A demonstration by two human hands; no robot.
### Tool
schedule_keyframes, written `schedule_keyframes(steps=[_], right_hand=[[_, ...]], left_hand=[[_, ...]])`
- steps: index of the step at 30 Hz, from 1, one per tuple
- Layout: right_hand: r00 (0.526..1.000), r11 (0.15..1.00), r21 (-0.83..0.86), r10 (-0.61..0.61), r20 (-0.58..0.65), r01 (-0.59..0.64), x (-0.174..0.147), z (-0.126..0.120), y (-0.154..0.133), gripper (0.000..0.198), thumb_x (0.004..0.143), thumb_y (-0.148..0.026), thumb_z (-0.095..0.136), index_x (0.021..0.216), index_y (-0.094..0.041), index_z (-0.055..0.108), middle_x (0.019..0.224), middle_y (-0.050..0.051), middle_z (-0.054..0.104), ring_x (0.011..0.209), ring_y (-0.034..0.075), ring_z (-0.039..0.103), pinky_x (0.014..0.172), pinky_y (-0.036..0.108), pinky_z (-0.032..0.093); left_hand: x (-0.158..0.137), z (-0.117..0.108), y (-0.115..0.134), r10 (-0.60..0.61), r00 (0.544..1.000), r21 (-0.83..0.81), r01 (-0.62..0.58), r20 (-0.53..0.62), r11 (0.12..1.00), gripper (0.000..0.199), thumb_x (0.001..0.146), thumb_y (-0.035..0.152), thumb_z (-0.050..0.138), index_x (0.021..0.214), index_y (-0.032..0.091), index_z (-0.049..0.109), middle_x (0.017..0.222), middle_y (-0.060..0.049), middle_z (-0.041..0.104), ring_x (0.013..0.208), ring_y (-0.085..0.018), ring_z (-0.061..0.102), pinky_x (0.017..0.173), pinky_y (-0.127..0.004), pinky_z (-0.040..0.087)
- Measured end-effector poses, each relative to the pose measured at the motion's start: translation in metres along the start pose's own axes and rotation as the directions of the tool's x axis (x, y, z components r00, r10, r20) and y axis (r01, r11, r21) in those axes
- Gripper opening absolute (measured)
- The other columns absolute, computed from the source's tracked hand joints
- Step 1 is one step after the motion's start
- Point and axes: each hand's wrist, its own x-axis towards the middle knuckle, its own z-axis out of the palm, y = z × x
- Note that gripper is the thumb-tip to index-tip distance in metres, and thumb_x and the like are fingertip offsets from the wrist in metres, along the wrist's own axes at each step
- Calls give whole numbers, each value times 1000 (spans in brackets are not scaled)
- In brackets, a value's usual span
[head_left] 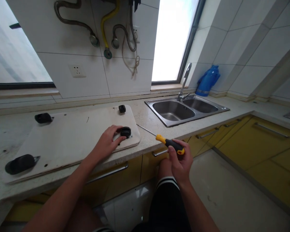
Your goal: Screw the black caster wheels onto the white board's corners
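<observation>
A white board (79,135) with rounded corners lies on the countertop, and black caster wheels stand near its corners. My left hand (109,139) grips the caster (125,132) at the near right corner, thumb on its near side and fingers behind it. In my right hand (182,161) is a screwdriver (170,144) with a yellow and black handle. Its thin shaft points left, and the tip is near the board's right edge, apart from the caster. The other casters are at the far right (122,109), far left (43,118) and near left (20,164).
A double steel sink (169,124) with a tap (185,80) is set into the countertop (145,112) at right. Behind it stands a blue thermos flask (207,80). Hoses (106,35) hang on the tiled wall. Yellow drawers (118,180) with metal handles lie below the counter.
</observation>
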Motion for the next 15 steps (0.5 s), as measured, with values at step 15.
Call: schedule_keyframes(steps=[15], right_hand=[[922,935,-78,-323,213,345,54,47,-49,23,98,-41,82,112,-23,76,74,-6,65,55,8,53,55,22,46]], left_hand=[[2,1,-6,-27,1000,-15,27,-8,1000,47,101,51,67,135,19,73,125,-12,77,108,-30,73,103,-46,59]])
